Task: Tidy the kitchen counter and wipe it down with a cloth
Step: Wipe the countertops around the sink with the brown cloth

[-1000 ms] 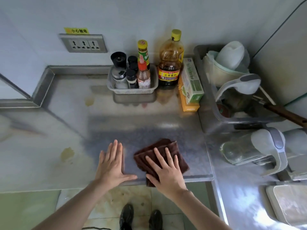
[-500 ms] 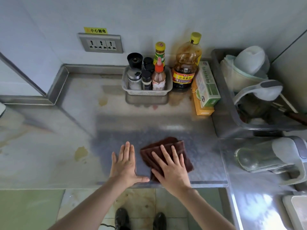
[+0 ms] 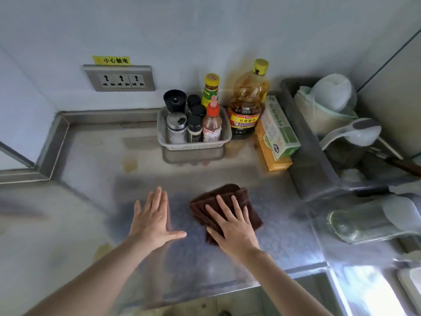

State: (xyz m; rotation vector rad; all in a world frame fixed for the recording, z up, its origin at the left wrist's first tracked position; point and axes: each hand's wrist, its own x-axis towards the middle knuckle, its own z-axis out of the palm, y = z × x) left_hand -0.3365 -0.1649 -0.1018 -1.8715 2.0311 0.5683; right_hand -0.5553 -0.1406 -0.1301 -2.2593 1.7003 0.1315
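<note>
Your left hand lies flat on the steel counter, fingers straight and spread, holding nothing. Just beside it, your right hand presses the folded brown cloth with straight fingers, near the counter's front edge. Behind, a white basket of condiment bottles stands against the wall; a gray dish tub sits far right.

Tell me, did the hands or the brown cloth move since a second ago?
Hardly. The right hand keeps pressing flat on the brown cloth, its fingers straight, and the left hand stays flat on the counter beside it. Neither took hold or let go. Mostly the camera shifted, so everything slides right in view. The basket of bottles stayed put.
</note>
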